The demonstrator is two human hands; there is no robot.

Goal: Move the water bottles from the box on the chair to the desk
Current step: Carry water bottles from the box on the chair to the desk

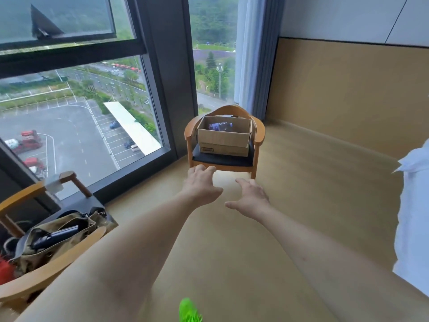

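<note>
Both hands, the left hand (201,185) and right hand (250,196), are spread and hold nothing, well apart from the far chair (224,135). The bottles (220,126) lie in the box (224,138) on it. They lie low inside, so a hasty grab may slip, or may tip the box off the seat.

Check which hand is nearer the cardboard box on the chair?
Left, narrowly. The left hand reaches toward the chair's seat front, just below the cardboard box. The right hand hangs lower and further right. Both are open, touching nothing.
</note>
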